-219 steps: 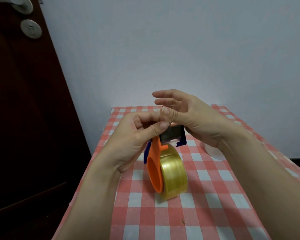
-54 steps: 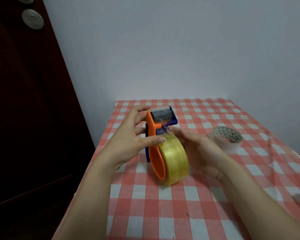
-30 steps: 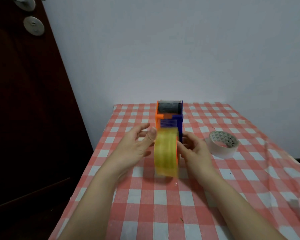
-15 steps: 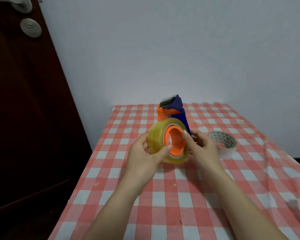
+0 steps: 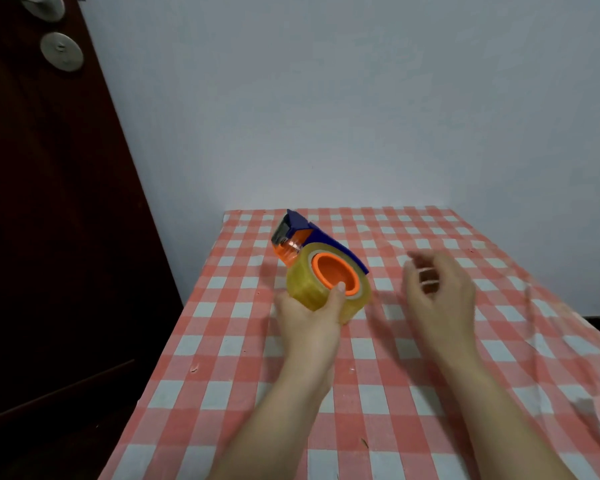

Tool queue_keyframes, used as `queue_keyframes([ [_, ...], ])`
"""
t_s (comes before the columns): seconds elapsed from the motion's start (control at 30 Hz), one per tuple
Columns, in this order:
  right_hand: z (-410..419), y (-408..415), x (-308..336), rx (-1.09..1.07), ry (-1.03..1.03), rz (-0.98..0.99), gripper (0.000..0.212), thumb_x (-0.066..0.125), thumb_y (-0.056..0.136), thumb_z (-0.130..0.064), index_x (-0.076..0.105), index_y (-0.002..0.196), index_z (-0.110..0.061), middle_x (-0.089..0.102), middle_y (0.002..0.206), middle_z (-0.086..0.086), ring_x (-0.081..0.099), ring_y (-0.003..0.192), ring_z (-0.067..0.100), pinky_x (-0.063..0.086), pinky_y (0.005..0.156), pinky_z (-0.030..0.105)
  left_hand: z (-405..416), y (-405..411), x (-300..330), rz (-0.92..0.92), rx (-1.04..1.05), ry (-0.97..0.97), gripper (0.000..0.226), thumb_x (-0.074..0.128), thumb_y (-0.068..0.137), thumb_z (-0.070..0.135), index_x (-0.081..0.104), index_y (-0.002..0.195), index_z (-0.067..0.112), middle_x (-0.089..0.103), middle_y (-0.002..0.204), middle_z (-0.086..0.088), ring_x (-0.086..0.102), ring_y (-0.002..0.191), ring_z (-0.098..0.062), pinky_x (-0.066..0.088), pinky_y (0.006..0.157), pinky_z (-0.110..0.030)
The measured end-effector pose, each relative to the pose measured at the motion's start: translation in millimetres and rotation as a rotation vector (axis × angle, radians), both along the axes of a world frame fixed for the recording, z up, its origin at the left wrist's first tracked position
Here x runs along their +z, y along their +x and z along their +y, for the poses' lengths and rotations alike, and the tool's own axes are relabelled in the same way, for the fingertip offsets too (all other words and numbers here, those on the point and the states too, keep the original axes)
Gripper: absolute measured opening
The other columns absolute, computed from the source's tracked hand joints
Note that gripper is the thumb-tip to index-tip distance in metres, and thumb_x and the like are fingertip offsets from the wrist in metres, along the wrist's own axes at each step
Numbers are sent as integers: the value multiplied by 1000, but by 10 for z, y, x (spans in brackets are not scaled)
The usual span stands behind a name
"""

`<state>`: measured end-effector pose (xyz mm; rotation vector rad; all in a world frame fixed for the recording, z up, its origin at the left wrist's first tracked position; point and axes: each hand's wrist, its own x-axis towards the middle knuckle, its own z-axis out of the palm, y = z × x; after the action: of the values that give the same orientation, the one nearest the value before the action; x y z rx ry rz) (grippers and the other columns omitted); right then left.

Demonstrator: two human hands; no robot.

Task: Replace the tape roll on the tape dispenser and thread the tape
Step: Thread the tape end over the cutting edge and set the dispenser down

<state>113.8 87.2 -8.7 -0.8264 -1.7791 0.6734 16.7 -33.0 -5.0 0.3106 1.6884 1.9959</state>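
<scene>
My left hand (image 5: 310, 315) grips the yellow tape roll (image 5: 321, 285) on the dispenser (image 5: 314, 242), head tilted to 11 o'clock so I can check the threading, while my right hand (image 5: 439, 292) hovers relaxed at 3 o'clock.

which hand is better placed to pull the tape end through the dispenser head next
Probably the right hand: it hovers free beside the dispenser, fingers loose, holding nothing. The left hand grips the tape roll, steadying it.
</scene>
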Motion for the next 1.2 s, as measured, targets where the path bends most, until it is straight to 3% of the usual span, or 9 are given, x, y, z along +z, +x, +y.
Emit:
queue_keyframes([
  [0.13,-156,-170,-41,414,-396,22,44,62,87,-49,63,122,-22,69,107,-6,70,79,10,53,60,16,133,105,-9,-135,0,137,50,81,83,31,57,125,17,75,116,-8,76,101,-25,62,89,-45],
  [0.27,-47,-262,-61,443,-632,114,34,67,91,-29,65,122,-18,69,92,1,63,58,-1,50,56,20,163,194,20,-95,-55,111,37,76,91,29,63,124,20,78,111,-2,76,101,-18,60,94,-38],
  [0.37,51,-329,22,432,-709,133,24,64,92,-17,67,115,-18,70,97,3,68,69,9,53,62,27,121,124,52,-25,-159,25,33,73,93,28,67,125,21,77,113,1,72,107,-15,56,96,-31],
  [0.6,293,-531,73,320,-629,-7,25,62,90,-14,66,115,-10,70,97,8,61,69,14,51,67,32,124,52,79,-302,-266,73,41,59,96,-5,52,137,-8,68,105,-10,67,108,-24,52,107,-37],
  [0.73,281,-563,6,319,-597,-26,11,60,94,-17,68,100,-20,69,88,-1,64,74,10,50,65,25,151,46,119,-383,-241,96,41,56,94,-11,54,134,-5,68,121,-19,66,117,-30,49,110,-39],
  [0.87,213,-556,-29,334,-626,47,14,55,97,-17,67,98,-23,69,84,-4,66,72,8,56,60,26,150,52,147,-350,-240,37,41,56,93,-10,52,134,-7,65,102,-14,67,96,-21,54,101,-33],
  [1.0,208,-542,-60,302,-570,11,19,52,99,-24,70,107,-24,73,98,0,69,89,17,59,79,40,121,85,187,-295,-252,-51,36,57,93,-7,51,129,-7,58,96,-10,64,99,-24,52,106,-38],
  [1.13,163,-518,-105,305,-412,-80,20,48,102,-25,68,107,-24,70,97,-10,65,89,6,51,77,24,29,184,261,-188,-295,-184,12,55,94,-5,53,96,7,59,87,-7,69,92,-24,54,103,-40],
  [1.2,158,-502,-111,225,-266,-149,29,47,102,-29,67,116,-14,70,103,-5,63,93,9,46,80,24,-10,222,259,-125,-340,-218,30,56,94,0,50,123,4,68,101,-10,73,94,-22,58,89,-29],
])
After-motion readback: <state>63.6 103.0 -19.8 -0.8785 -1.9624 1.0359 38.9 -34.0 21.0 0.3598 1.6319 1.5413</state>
